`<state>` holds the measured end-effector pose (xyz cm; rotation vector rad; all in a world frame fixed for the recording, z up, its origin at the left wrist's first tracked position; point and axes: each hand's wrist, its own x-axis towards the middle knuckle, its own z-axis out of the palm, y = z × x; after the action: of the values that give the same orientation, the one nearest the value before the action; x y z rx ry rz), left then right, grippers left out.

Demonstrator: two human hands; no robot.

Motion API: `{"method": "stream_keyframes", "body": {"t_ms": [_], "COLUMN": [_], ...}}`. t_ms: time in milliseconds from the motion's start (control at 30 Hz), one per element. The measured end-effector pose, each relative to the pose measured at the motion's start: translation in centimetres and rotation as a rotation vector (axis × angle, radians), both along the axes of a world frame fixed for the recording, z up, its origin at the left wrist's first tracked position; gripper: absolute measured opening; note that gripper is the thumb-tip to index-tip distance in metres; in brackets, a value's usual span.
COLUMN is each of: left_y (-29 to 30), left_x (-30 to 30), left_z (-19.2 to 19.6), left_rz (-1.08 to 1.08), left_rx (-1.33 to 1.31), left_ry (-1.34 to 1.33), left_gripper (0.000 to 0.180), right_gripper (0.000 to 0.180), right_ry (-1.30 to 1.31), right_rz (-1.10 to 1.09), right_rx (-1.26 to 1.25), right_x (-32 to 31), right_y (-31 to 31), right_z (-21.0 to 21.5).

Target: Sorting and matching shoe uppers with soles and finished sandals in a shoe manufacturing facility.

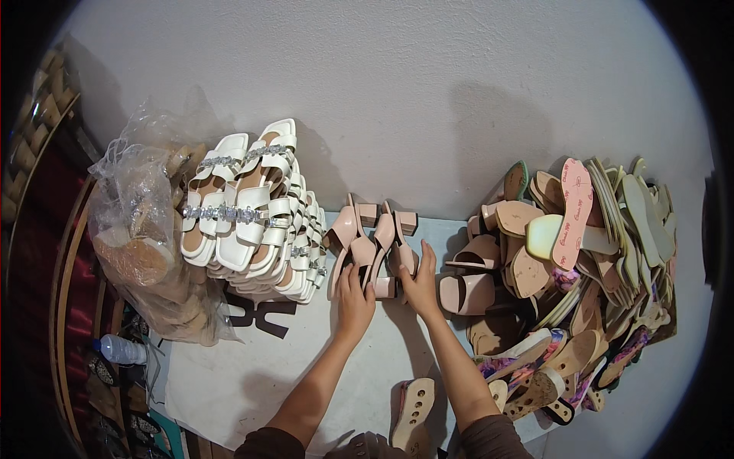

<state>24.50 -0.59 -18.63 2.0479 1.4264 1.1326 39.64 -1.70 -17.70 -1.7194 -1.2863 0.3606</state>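
Several pink-beige block-heeled sandals point(383, 234) stand in a close group at the middle of the table, against the wall side. My left hand point(356, 301) lies on the near left of this group, fingers stretched along a sandal and not wrapped round it. On the group's right side is my right hand point(420, 284), its fingers spread and its thumb against a sandal. Between my forearms, near the front edge, a beige sole piece with a row of holes point(415, 411) lies on the white table cover point(229, 382).
White sandals with clear-stone straps point(241, 222) are stacked at left, beside a clear plastic bag point(145, 252) of shoe parts. Dark cut pieces point(264, 315) lie before them. A heap of soles and sandals point(573, 260) fills the right. A bottle point(122, 349) is at lower left.
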Motion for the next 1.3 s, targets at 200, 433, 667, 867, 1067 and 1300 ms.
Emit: {"method": "stream_keyframes", "body": {"t_ms": [200,433,667,867,1067,1300], "left_y": [0.5,0.7,0.1,-0.5,-0.5,-3.0], "left_x": [0.1,0.1,-0.5,-1.2,-1.5,-3.5], "left_z": [1.2,0.8,0.2,-0.7,-1.5,0.1], "left_rz": [-0.018,-0.062,-0.033,-0.071,-0.111,-0.112], "left_rx": [0.076,0.107,0.011,-0.011,-0.093,-0.083], "left_ry": [0.113,0.249,0.173,0.248,0.43,0.376], "left_gripper": [0.042,0.046,0.052,0.055,0.057,0.057], "right_gripper": [0.062,0.064,0.06,0.063,0.069,0.062], "right_ry": [0.063,0.037,-0.021,-0.249,-0.384,-0.194], "right_rz": [0.073,0.093,0.065,0.12,0.215,0.18], "right_rx": [-0.154,-0.262,-0.082,-0.094,-0.191,-0.114], "right_x": [0.8,0.6,0.0,-1.0,-2.5,-1.9], "right_y": [0.9,1.5,-0.4,-2.5,-2.4,-4.3], "right_z": [1.2,0.0,0.4,0.1,0.2,0.7]}}
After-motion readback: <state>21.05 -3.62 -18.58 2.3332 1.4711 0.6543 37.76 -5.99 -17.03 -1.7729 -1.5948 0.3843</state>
